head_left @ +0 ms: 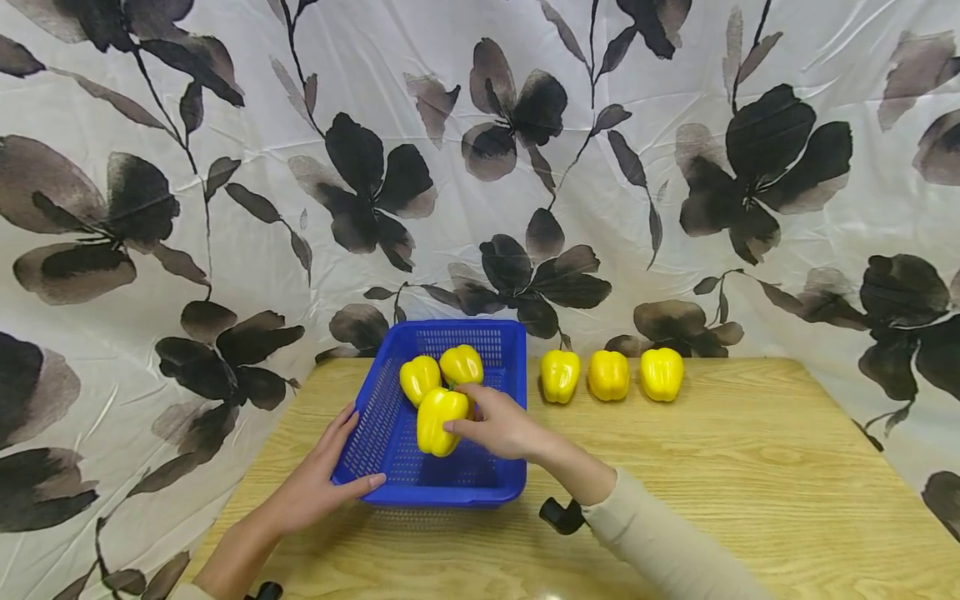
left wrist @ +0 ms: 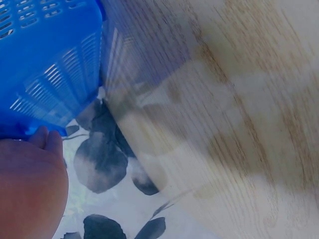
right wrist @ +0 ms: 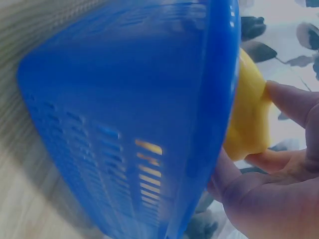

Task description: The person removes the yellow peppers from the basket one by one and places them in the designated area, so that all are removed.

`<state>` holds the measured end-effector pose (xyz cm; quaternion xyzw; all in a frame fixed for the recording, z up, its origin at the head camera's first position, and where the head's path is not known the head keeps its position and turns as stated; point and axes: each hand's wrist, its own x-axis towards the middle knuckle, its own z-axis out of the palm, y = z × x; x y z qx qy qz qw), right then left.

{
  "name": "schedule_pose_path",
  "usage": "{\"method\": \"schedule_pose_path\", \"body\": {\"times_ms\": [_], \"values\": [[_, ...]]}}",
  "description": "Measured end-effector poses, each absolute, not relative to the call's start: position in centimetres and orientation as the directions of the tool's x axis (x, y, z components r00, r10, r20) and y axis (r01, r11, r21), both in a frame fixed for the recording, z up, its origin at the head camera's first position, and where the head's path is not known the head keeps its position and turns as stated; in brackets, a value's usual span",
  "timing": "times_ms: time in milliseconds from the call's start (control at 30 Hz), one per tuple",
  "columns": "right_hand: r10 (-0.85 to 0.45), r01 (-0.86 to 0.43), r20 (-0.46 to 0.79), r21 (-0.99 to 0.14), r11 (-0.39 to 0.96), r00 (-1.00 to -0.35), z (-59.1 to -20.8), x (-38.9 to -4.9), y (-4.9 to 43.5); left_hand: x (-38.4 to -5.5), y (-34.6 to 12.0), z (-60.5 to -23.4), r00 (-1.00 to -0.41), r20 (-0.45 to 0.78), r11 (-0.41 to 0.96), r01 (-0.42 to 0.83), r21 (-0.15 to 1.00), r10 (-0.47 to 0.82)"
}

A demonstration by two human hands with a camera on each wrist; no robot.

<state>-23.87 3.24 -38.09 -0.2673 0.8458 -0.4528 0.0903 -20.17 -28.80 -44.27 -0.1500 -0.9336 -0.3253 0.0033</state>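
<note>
A blue perforated plastic basket [head_left: 483, 493] stands on the table. My left hand [head_left: 311, 492] grips its near left corner, thumb over the front rim and fingers along the left side; the left wrist view catches the fingertips at the rim. My right hand [head_left: 506, 425] holds a yellow bell pepper [head_left: 438, 421] over the basket's inside, thumb on one side and fingers near the stem. Behind it, two more yellow bell peppers, one on the left [head_left: 420, 380] and one on the right [head_left: 462, 364], lie in the basket. From the right wrist, the basket wall [right wrist: 114, 89] partly hides the held pepper [right wrist: 251, 114].
Right of the basket, three yellow bell peppers, left [head_left: 560, 376], middle [head_left: 608, 375] and right [head_left: 662, 374], stand in a row near the back edge of the wooden table [head_left: 720, 475]. A floral cloth [head_left: 465, 217] hangs right behind that edge.
</note>
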Motion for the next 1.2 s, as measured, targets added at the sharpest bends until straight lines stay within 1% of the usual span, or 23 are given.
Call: {"method": "schedule_pose_path", "body": {"times_ms": [433, 700, 1033, 1200], "values": [[-0.553, -0.404, 0.112, -0.801, 0.441, -0.826, -37.4, -24.5, 5.2, -20.3, -28.8, -44.4, -0.951, 0.107, 0.733, 0.292, 0.615, 0.289], [-0.549, -0.41, 0.122, -0.799, 0.44, -0.827, -37.1, -25.1, 6.8, -20.3, -28.9, -44.4, -0.953, 0.104, 0.738, 0.287, 0.611, 0.285], [-0.512, -0.378, 0.095, -0.79, 0.483, -0.854, -36.4, -25.2, 9.0, -20.3, -28.9, -44.3, -0.954, 0.098, 0.736, 0.282, 0.616, 0.283], [-0.512, -0.371, 0.091, -0.796, 0.478, -0.854, -36.4, -25.1, 10.0, -20.2, -28.9, -44.3, -0.954, 0.097, 0.738, 0.281, 0.614, 0.282]]}}
